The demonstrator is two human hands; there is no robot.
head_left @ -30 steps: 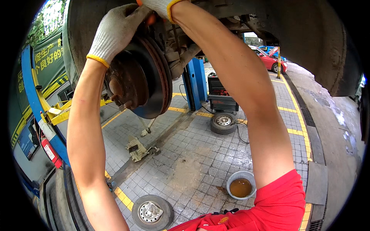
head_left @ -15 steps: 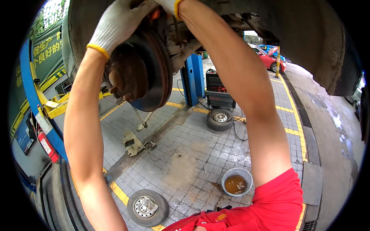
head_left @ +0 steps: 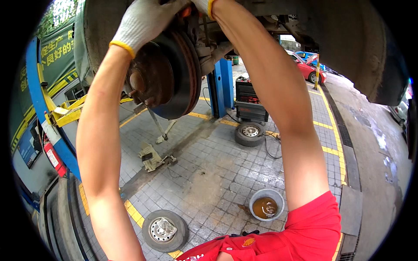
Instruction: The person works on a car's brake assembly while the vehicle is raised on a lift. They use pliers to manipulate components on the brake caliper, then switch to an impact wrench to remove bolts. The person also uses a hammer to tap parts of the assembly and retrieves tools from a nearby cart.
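Both my arms reach up to the top edge of the head view, above a rusty brake disc (head_left: 185,76) with its hub (head_left: 138,81). My left hand (head_left: 146,21), in a white knit glove with a yellow cuff, is at the upper side of the disc. Its thumb and fingers curl together, their tips partly out of view, so what they hold cannot be made out. Only the wrist end of my gloved right hand (head_left: 203,5) shows; its fingers are cut off. A small orange-red piece (head_left: 186,11) sits between the hands.
Dark wheel-arch trim (head_left: 352,48) hangs at the right. A blue lift post (head_left: 223,87) and tool cart (head_left: 251,100) stand behind. On the tiled floor are a wheel (head_left: 164,230), another wheel (head_left: 249,133), a basin of brown liquid (head_left: 266,204) and a lift arm (head_left: 69,114) left.
The whole view has shifted slightly, so disc and hands appear a little further right and higher. Both hands stay by the top of the disc.
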